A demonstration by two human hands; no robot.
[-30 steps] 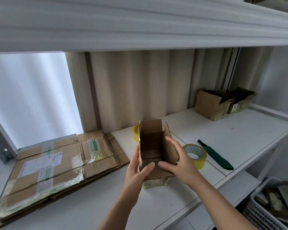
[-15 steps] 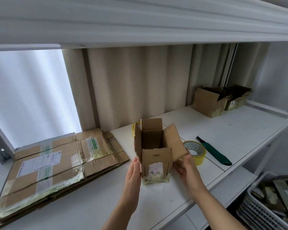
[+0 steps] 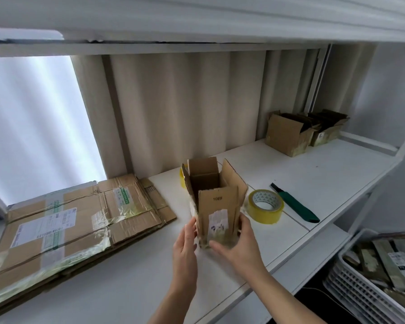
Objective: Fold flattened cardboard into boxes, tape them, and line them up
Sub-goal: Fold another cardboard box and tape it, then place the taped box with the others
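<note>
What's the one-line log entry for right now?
step: box upright, flaps open | hands: left, right holding base | tape idle | lined up: two boxes

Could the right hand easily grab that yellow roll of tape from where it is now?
Probably yes. The tape roll lies flat on the shelf just beyond the right hand, with nothing between them. But that hand is busy holding the small box, so it must let go first.

small box [image 3: 218, 206] | front flap | printed "1088", last digit unclear | other labels illegible
</note>
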